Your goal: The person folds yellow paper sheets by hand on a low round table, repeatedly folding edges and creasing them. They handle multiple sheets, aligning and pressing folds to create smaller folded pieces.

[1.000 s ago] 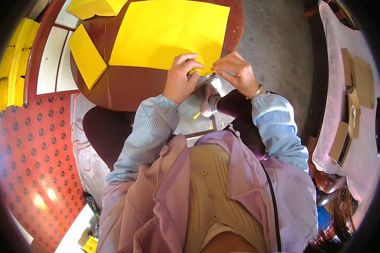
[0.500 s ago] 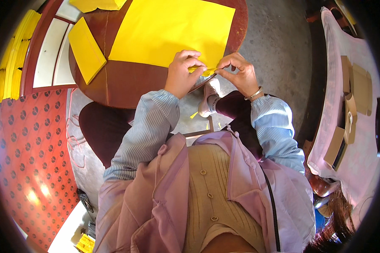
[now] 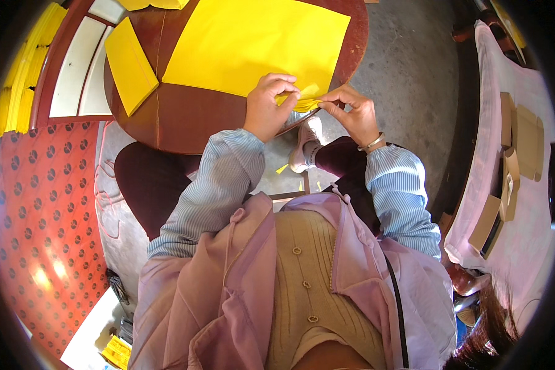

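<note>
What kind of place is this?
Probably a workshop: there's a big yellow sheet on a brown table, piles of yellow material at the left, and open cardboard boxes at the right.

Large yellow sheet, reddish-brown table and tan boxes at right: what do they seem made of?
Yellow sheet: matte paper or thin cloth, can't tell which; flat, even colour.
Table: probably painted wood, from its smooth top and thin seam.
Boxes: likely matte cardboard; plain tan faces, folded flaps.

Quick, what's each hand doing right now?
Left hand: curled at the yellow sheet, grip unclear.
Right hand: closed, pinching the sheet's near edge.
</note>
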`<state>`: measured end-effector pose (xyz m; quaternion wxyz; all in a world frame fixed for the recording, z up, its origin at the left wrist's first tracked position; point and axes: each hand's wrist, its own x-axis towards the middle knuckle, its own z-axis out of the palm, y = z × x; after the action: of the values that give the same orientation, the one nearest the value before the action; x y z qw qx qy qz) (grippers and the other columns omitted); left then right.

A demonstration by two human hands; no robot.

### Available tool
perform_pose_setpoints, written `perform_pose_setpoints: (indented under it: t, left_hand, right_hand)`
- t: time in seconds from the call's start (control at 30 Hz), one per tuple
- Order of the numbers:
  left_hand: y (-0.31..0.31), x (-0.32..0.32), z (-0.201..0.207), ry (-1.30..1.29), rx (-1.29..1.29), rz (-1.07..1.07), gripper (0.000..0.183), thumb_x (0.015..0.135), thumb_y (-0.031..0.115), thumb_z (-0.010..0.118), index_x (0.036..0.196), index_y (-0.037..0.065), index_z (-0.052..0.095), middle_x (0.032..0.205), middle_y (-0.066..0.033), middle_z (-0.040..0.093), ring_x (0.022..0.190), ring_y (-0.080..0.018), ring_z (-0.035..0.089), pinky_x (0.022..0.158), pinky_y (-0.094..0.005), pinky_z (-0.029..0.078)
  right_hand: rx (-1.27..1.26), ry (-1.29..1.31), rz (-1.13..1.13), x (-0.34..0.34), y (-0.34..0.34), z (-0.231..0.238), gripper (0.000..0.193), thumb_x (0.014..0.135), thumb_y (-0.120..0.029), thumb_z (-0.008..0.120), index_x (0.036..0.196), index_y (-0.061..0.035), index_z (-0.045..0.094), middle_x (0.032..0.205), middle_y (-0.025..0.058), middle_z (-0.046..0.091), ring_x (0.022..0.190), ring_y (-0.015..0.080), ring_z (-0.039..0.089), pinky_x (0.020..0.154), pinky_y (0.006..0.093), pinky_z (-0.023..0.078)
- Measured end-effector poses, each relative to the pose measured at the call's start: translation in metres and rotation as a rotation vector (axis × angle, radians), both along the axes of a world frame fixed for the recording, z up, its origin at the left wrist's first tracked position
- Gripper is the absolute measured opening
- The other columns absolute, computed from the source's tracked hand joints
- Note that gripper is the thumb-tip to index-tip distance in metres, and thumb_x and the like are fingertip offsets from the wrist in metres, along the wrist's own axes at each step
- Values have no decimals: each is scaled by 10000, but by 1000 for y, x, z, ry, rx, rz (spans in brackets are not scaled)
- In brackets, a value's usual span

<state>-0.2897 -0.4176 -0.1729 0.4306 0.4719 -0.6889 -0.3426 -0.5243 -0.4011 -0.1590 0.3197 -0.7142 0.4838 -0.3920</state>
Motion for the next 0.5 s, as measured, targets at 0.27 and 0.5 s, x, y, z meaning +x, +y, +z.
perform_pose_setpoints:
  t: [0.27,0.5]
  left_hand:
    - [2,5,2,-61,-37,-68,159,856,89,788,1003,30,778,1219,-123,716,1132,-251,695,960,-354,568]
    - [1,-4,-1,60,42,49,151,881,90,798,991,2,740,1176,-124,735,1019,-233,729,906,-327,585]
  right_hand:
    - [62,-32,-16,3,-1,-1,124,879,-62,852,987,-25,802,894,36,741,751,111,649,699,260,538]
    - [108,-63,-65,5,3,1,152,874,-81,864,998,-37,788,875,23,727,756,98,641,703,259,533]
